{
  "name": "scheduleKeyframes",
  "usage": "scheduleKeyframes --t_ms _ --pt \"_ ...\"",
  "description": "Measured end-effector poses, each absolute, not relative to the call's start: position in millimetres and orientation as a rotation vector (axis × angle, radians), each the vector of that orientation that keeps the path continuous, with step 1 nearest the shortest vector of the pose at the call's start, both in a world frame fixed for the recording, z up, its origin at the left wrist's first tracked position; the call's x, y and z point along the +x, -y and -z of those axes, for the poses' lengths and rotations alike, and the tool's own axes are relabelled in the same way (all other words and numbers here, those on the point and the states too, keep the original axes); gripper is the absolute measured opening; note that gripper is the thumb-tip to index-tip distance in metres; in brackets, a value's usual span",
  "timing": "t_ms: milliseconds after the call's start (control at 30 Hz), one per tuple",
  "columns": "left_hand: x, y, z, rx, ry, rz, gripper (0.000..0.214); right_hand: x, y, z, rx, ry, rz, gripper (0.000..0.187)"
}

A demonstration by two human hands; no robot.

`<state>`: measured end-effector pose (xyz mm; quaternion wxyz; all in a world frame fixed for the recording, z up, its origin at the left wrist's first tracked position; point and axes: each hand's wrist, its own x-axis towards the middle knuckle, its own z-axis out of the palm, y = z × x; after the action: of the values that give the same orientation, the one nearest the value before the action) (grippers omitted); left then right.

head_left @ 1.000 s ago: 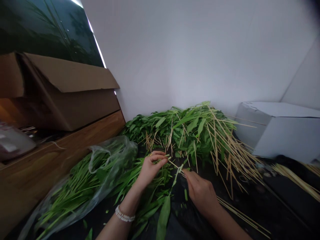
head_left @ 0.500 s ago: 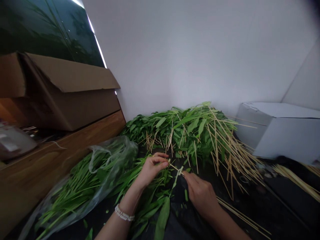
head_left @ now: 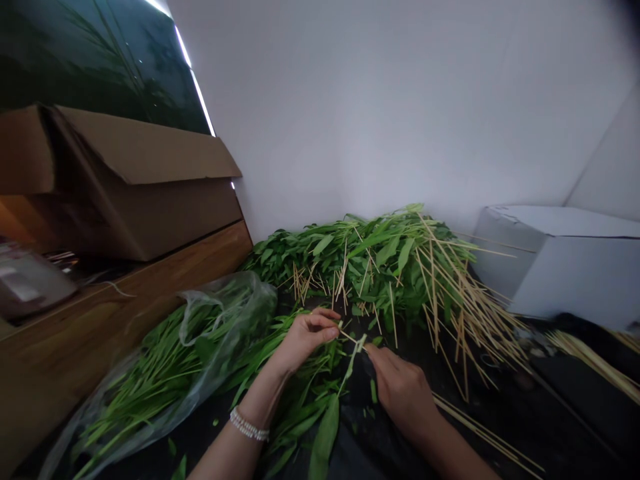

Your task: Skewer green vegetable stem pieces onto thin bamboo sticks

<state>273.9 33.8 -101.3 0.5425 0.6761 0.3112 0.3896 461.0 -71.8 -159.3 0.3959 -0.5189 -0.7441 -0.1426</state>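
Note:
Low in the middle of the head view, a thin bamboo skewer (head_left: 349, 335) spans the gap between my hands. My right hand (head_left: 403, 383) is closed around its near end. At its other end, my left hand (head_left: 313, 337) pinches a small pale green stem piece (head_left: 341, 325) with thumb and fingers. A leafy green stem (head_left: 349, 370) is threaded on the skewer close to my right fingertips, and its long leaf (head_left: 325, 437) hangs down toward me. Loose leafy stems (head_left: 300, 407) lie beneath my left forearm.
Behind my hands is a heap of skewered greens (head_left: 370, 250), its skewers (head_left: 465, 307) jutting right. A clear plastic bag (head_left: 200, 373) of greens lies left. Spare skewers (head_left: 490, 433) rest at right. A cardboard box (head_left: 150, 213) and a white box (head_left: 575, 267) flank the heap.
Both hands keep their hold on the skewer and stem in almost the same place. The view has shifted very slightly.

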Motion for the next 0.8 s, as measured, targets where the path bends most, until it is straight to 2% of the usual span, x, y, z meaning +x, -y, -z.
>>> scheduleKeyframes --t_ms 433,600,800 --pt "280.1 -26.9 101.3 1.805 -0.68 -0.872 0.021 455.5 72.4 155.9 -1.302 1.885 0.442 0.032" --pt "266.7 -41.7 95.3 1.768 -0.897 -1.099 0.029 464.3 72.8 145.5 -1.326 1.743 0.519 0.027" --pt "262.1 -52.0 110.4 2.111 -1.236 -1.08 0.019 466.3 76.4 139.5 -1.273 1.733 0.428 0.026"
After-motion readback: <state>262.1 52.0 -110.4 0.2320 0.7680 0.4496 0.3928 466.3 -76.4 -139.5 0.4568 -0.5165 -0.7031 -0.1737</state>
